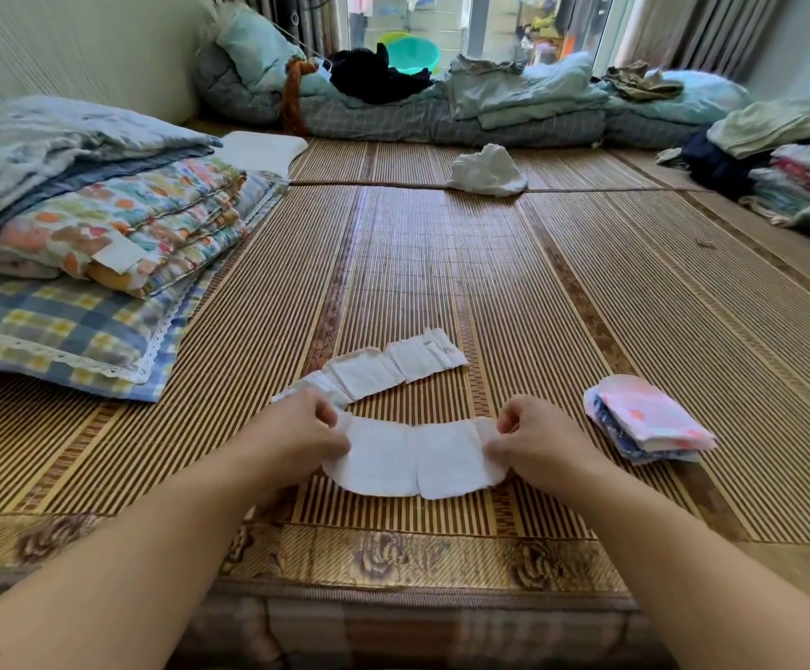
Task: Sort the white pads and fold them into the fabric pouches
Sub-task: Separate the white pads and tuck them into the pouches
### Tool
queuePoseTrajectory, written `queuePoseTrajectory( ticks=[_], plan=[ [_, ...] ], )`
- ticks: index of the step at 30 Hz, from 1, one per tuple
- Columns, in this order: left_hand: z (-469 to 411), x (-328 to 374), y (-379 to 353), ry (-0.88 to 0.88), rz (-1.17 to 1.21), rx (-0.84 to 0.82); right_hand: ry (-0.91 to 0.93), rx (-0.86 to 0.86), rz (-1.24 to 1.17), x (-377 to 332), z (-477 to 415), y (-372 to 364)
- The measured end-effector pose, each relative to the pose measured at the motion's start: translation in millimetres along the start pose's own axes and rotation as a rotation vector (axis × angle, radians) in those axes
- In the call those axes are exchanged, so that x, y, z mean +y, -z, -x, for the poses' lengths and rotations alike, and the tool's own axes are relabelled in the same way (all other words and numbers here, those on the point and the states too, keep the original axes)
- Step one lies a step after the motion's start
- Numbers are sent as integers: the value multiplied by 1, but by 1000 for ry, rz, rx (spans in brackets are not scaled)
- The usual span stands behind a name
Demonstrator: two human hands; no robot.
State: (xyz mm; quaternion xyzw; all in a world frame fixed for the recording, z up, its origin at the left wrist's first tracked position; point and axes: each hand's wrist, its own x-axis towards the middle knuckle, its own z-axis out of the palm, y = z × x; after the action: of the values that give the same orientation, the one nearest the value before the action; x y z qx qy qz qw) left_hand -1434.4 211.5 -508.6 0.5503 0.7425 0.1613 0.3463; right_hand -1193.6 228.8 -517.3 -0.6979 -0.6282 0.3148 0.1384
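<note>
pinching white pad (415,456) at both ends, left hand (304,430) and right hand (536,440), flat on bamboo mat (562,292). lying just beyond, more pads (379,367); stacked right, fabric pouches (647,425).

A home, most likely a bedroom; a woven bamboo mat (441,263) covers a wide sleeping platform; folded quilts (117,220) and a checked pillow (55,340) are stacked at the left; rolled bedding (441,113) lines the far edge under a curtained window (466,21); piles of folded clothes (799,171) sit at the right; a green plastic basin (412,53) stands beyond the glass.
</note>
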Motion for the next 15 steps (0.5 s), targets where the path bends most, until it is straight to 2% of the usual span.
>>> queuePoseTrajectory(
  ticks=[5, 9, 15],
  plan=[
    [9, 13, 5, 46, 559, -147, 133, 138, -361, -8, 8, 5],
    [18, 32, -1, -68, 663, -194, 314, 146, -417, -28, 19, 1],
    [23, 48, -9, -231, 701, -186, 494, 161, -317, -45, 31, -4]
  ],
)
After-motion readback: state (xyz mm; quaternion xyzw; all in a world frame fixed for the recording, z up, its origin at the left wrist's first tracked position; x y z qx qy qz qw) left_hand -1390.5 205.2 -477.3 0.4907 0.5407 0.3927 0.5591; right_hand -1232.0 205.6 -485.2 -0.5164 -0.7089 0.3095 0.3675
